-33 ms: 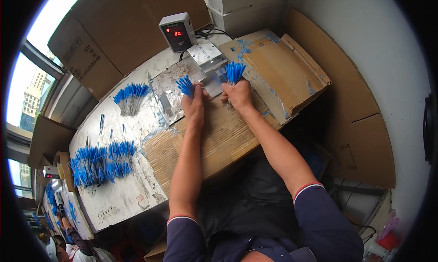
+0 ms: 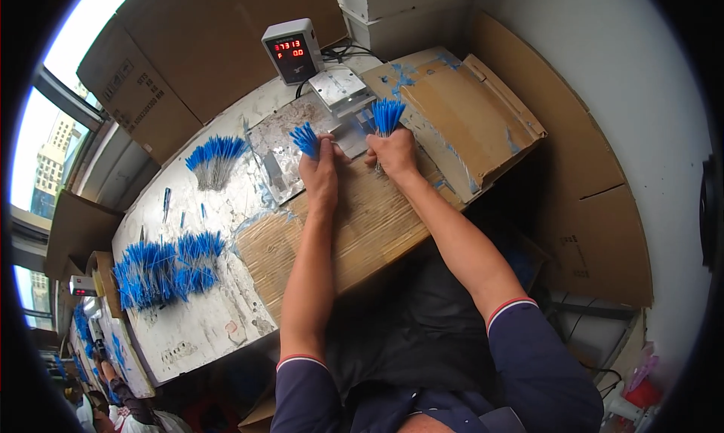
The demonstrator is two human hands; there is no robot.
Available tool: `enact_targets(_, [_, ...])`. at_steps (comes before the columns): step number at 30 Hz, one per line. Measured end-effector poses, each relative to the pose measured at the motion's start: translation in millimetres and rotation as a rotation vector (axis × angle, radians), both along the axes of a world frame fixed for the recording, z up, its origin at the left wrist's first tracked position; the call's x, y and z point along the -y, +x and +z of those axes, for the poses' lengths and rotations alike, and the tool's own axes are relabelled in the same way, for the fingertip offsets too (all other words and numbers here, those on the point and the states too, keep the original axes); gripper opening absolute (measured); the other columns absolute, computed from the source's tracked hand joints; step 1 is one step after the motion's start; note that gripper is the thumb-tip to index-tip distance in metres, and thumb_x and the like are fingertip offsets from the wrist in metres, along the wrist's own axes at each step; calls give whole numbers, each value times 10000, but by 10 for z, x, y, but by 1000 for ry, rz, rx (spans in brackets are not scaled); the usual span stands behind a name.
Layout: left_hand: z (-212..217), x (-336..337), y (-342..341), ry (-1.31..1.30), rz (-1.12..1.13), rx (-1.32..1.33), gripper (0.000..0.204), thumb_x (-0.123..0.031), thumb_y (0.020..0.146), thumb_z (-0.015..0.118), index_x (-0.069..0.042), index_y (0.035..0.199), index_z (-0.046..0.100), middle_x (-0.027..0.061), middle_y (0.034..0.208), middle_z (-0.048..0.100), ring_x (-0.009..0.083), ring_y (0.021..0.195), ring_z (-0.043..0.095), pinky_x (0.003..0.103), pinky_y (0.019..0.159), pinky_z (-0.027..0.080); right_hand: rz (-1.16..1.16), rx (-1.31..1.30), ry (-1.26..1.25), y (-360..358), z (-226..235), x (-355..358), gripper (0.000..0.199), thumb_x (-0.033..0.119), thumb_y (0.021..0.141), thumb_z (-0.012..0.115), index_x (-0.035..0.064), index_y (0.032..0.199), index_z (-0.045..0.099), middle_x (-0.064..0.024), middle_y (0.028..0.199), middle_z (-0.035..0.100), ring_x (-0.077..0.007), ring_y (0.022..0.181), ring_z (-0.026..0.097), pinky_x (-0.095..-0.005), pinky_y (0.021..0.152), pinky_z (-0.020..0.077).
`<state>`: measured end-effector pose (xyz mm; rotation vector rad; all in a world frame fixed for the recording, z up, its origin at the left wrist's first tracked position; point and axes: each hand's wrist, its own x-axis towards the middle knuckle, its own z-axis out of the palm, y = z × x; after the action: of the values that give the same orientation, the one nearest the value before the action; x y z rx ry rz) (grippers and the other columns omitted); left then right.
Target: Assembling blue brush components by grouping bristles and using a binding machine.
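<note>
My left hand [image 2: 320,168] is closed round a bundle of thin blue-ended wires [image 2: 305,140], the blue ends sticking out above the fist. To its right, my right hand [image 2: 394,154] grips another bundle of blue-ended wires [image 2: 388,117], held upright with pale stems below the fist. Both hands are above the front of a metal plate and a small metal fixture [image 2: 341,90]. Something blue beside the right bundle is blurred. Behind the fixture stands a grey box with a lit red display [image 2: 292,52].
Loose piles of blue-ended wires lie on the worn white table at left, one upper [image 2: 216,162] and a larger one lower [image 2: 147,273]. A pen-like tool [image 2: 167,205] lies between them. A cardboard box [image 2: 471,124] sits at right. Another person's arm [image 2: 113,376] shows at lower left.
More red digits are lit on the display. Both hands keep their hold on the wire bundles, and the whole view has shifted very slightly.
</note>
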<state>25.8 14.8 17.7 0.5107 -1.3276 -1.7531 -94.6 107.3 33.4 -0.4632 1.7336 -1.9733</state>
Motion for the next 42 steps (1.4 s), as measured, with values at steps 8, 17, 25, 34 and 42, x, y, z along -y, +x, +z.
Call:
enact_targets(8, [-37, 7, 5, -52, 192, -19, 170, -167, 1066, 535, -9, 1087, 595, 30, 752, 586, 119, 633, 594, 267, 589, 527, -146, 1, 97, -25, 23, 152, 128, -4, 766, 667, -54, 663, 609, -132, 620, 623, -223, 475, 645, -343, 408, 536])
enact_targets(17, [-73, 35, 11, -290, 493, 137, 186, -195, 1068, 531, -27, 1064, 611, 35, 769, 644, 125, 632, 601, 288, 626, 528, -144, 65, 67, 13, -2, 185, 120, -12, 780, 670, -65, 697, 601, -121, 643, 619, -223, 479, 632, -344, 439, 554])
enact_targets(25, [-99, 42, 4, -768, 601, 536, 181, 6, 863, 538, -20, 1027, 611, 194, 920, 645, 415, 933, 609, 502, 814, 467, -6, 341, -99, -17, 64, 35, 173, 82, 802, 722, -54, 766, 622, -147, 705, 650, -252, 537, 658, -365, 500, 593])
enact_targets(34, [-26, 14, -118, -963, 508, 722, 101, -35, 836, 541, -12, 907, 608, 197, 890, 654, 409, 870, 602, 517, 778, 459, 82, 456, -173, -99, 45, -101, 145, 59, 817, 743, -52, 859, 659, -139, 776, 670, -251, 629, 686, -384, 540, 621])
enact_targets(42, [2, 9, -108, -1010, 474, 777, 74, -50, 836, 583, -22, 901, 604, 192, 886, 653, 398, 869, 612, 507, 780, 470, -88, 329, -184, -53, 71, -124, 137, 28, 802, 760, -38, 796, 640, -137, 685, 636, -234, 536, 646, -368, 504, 589])
